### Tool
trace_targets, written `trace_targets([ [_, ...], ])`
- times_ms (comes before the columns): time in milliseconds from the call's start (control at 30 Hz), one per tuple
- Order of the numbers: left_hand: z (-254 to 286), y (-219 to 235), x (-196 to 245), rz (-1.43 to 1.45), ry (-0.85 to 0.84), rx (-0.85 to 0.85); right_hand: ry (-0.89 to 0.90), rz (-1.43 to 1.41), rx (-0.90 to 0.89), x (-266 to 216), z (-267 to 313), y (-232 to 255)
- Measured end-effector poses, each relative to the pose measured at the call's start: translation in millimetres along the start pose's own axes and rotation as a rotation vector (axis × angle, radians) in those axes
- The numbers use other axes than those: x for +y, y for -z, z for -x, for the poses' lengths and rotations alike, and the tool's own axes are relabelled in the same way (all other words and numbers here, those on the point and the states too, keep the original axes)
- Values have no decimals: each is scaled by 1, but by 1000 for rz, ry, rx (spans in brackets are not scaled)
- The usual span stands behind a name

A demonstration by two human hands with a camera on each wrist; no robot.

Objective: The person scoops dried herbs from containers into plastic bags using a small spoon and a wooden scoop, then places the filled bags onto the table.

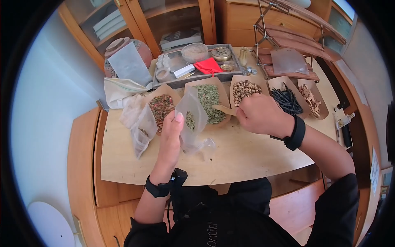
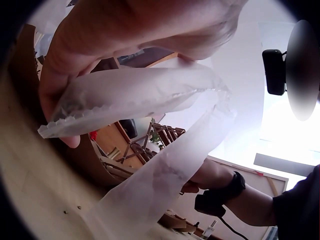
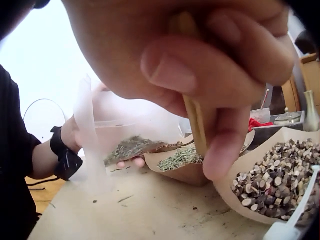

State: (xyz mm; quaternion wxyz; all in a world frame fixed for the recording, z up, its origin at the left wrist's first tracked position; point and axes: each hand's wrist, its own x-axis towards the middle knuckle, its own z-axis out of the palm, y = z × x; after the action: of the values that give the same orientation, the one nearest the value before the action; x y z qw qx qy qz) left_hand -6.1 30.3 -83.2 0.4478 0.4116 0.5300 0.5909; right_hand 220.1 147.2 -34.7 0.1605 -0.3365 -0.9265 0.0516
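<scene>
My left hand [image 1: 170, 133] holds a translucent frosted bag [image 1: 191, 133] by its side, and some cut green herb lies inside it. In the left wrist view the bag's mouth stands wide apart. My right hand [image 1: 263, 114] grips a small wooden scoop [image 1: 223, 109], whose handle shows between the fingers in the right wrist view. The scoop's flat end lies over a brown paper tray of dried green herb [image 1: 209, 99], to the right of the bag. Behind the right hand stands a paper tray of chopped woody pieces [image 1: 243, 88].
More paper trays hold reddish dried flowers [image 1: 161, 108], dark strips [image 1: 286, 101] and pale slices [image 1: 310, 99]. A filled clear bag [image 1: 142, 138] rests at left. At the back are a grey tray [image 1: 177, 83] and a folding wooden rack [image 1: 288, 41]. A small clear plastic piece [image 1: 208, 148] lies in front.
</scene>
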Motion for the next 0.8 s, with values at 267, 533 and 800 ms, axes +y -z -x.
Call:
trace_targets([
  [267, 1, 0, 6, -13, -5, -3, 174, 225, -111, -18, -11, 2],
  [533, 2, -2, 11, 18, -25, 5, 182, 132, -34, -10, -11, -15],
  [800, 3, 7, 16, -22, -51, 19, -248, -558, -344, 16, -25, -4],
])
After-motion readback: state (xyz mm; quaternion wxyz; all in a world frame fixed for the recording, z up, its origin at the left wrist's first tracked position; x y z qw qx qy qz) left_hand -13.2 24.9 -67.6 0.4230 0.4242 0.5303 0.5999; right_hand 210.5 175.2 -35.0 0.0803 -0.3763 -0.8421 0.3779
